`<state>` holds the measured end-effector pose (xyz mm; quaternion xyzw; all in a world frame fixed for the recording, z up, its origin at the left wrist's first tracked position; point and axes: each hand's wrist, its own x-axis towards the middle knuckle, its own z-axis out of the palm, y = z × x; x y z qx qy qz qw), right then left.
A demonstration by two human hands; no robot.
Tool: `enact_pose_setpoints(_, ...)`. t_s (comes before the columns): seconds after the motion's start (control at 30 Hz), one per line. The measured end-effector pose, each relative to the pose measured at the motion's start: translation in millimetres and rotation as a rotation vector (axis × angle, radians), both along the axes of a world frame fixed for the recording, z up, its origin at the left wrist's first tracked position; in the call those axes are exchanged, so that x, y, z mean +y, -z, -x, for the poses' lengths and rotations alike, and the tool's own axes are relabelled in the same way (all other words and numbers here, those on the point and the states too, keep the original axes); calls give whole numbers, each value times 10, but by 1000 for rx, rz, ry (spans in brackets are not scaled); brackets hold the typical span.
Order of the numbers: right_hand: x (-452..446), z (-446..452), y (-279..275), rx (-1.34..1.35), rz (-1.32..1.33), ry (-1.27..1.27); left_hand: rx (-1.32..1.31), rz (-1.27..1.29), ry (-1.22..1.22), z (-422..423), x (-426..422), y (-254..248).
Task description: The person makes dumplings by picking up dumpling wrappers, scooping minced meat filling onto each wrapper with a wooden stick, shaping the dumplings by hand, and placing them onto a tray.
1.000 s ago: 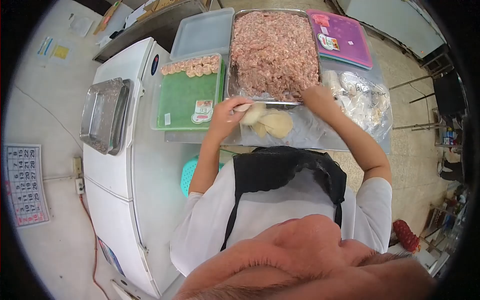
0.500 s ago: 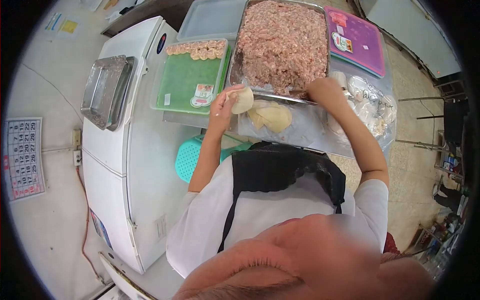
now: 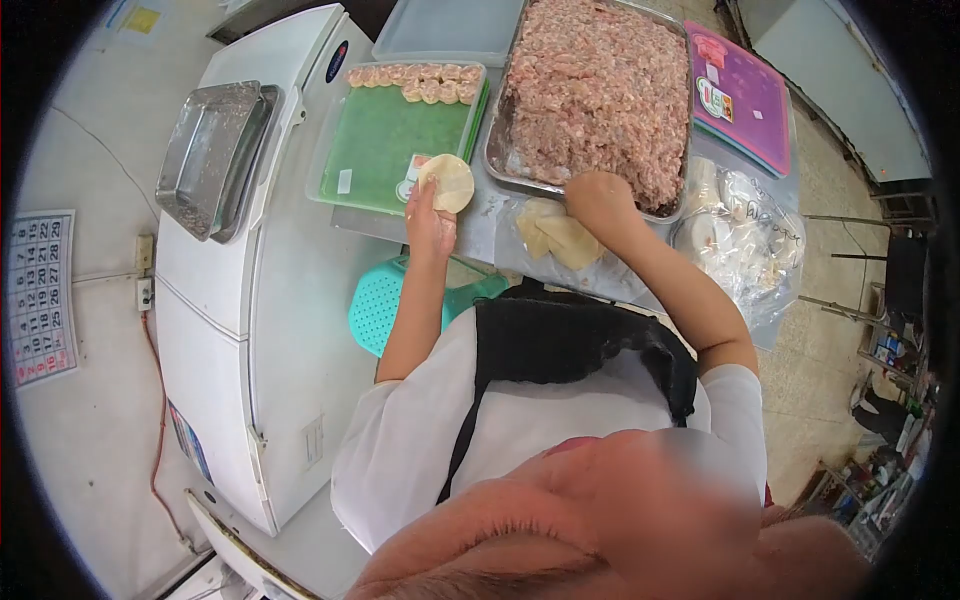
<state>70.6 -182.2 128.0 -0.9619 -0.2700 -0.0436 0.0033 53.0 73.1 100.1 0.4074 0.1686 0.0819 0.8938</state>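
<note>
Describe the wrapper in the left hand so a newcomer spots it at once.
Start at the big metal tray heaped with minced meat. To its left, by the green tray, the left hand holds one pale, round wrapper. Unlike the overlapping wrappers lying in front of the meat, it is held up alone.

The left hand [image 3: 432, 228] holds a round, pale wrapper [image 3: 450, 184].

We see bright light, a glinting bag [image 3: 745, 240] right of the meat tray [image 3: 498, 148], a lens-bowed refrigerator [image 3: 225, 285] left of it.
</note>
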Motion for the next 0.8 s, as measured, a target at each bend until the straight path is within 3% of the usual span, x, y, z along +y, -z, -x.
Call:
enact_pose_setpoints(0.2, 104, -252, 217, 111, -199, -34, 35, 57, -86, -180, 79, -138)
enact_pose_setpoints(0.33, -228, -295, 134, 419, -552, 58, 3, -8, 19, -442, 42, 70)
enact_pose_setpoints(0.47, -426, -188, -169, 482, -879, 373, 5, 208, 236, -728, -488, 77)
enact_pose_setpoints(0.6, -581, -277, 48, 466, -1087, 445, -40, 482, 463, -875, -1161, -353)
enact_pose_setpoints(0.7, -495, -111, -86, 149, -974, 286, -113, 592, 525, -992, -1436, -590)
enact_pose_setpoints(0.8, -841, 51, -374, 129, -562, 327, 2, 593, 459, -1093, -1455, -453)
